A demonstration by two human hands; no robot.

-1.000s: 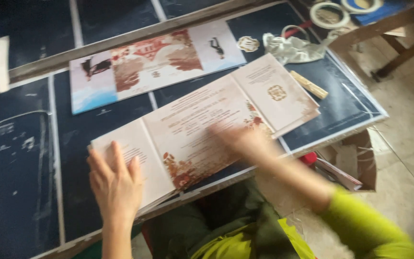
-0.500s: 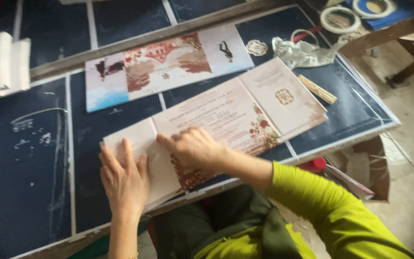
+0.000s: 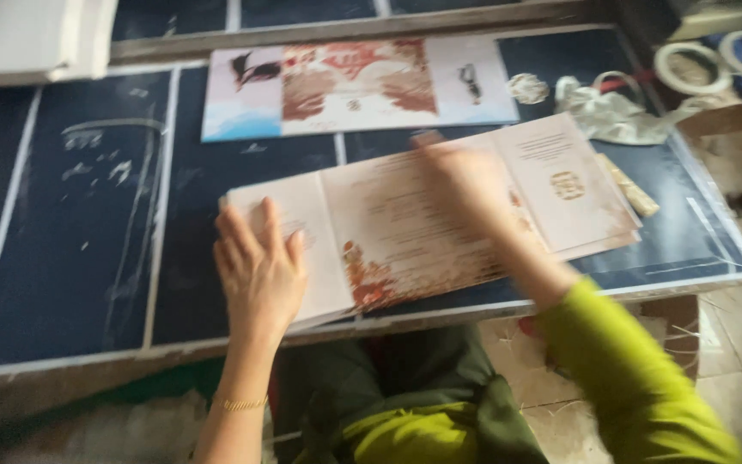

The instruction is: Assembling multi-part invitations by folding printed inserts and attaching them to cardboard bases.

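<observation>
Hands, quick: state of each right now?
Left hand: open, flat on the unfolded card.
Right hand: motion-blurred over the card; cannot be told.

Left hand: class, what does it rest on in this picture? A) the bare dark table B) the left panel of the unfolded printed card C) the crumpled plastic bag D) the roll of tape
B: the left hand lies flat on the unfolded printed card, at its left panel.

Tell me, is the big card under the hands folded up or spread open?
Spread open. The card lies flat, three panels side by side, with the left hand pressing one end and the right hand blurred over the middle.
</observation>
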